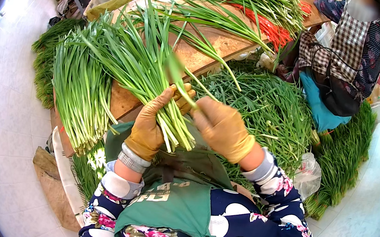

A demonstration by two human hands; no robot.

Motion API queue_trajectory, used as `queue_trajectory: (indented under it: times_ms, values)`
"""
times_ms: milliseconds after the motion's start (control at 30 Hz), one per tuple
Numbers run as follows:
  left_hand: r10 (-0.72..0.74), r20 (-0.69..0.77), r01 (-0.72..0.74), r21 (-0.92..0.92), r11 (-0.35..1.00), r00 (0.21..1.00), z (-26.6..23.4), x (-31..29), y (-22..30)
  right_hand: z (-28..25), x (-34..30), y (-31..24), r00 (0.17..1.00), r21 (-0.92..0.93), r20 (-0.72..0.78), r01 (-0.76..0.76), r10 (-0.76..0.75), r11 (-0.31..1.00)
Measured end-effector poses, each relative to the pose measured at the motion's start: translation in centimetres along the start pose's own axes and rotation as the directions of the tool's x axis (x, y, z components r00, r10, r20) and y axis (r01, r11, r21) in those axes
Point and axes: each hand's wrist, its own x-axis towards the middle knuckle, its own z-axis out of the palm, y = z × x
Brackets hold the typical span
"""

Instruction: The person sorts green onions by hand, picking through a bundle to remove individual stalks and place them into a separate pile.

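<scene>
My left hand (149, 125), in a yellow rubber glove, is closed around a thick bunch of garlic chives (137, 61). Their pale cut ends point toward me and their green leaves fan out over the table, away to the left. Close beside it, my right hand (227, 130), gloved too, pinches a pale chive stalk (187, 96) near the bunch. Motion smears the stalk's upper part and the right fingertips. Left of the bunch, a large pile of chives (79, 104) lies with its pale ends hanging over the table's near edge.
On the wooden table (209, 42) lie loose chives (212, 18), red ties (269, 29) and another chive pile (258, 0). A big heap of chives (263, 111) sits below on the right, near a clear plastic bag (308, 175). A co-worker (352, 49) is at the far right.
</scene>
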Motion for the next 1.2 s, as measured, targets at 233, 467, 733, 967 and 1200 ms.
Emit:
queue_trajectory:
  times_ms: [233, 467, 733, 967, 1200]
  values:
    - [0.036, -0.050, -0.034, 0.047, 0.998, 0.998, -0.7, 0.2, 0.5, 0.5, -1.0, -1.2, 0.993, -0.102, 0.116, 0.030, -0.018, 0.994]
    - [0.058, 0.137, -0.044, -0.109, 0.993, 0.989, 0.4, -0.2, 2.4, -5.2, 1.5, 1.4, 0.999, -0.264, -0.022, 0.038, -0.045, 0.964]
    - [0.043, -0.050, -0.041, 0.051, 0.998, 0.998, -1.5, 0.3, 1.4, 0.3, 3.3, 4.6, 0.953, -0.043, 0.124, -0.274, 0.277, 0.961]
    - [-0.074, -0.121, 0.096, 0.191, 0.977, 0.990, -2.6, 1.8, -0.7, 0.9, 0.1, 2.0, 0.812, 0.504, 0.413, -0.582, 0.413, 0.639]
    - [0.002, 0.139, -0.003, 0.002, 1.000, 0.990, 0.6, 0.6, 1.6, -3.8, 0.8, 0.7, 0.827, 0.310, 0.544, -0.352, 0.139, 0.883]
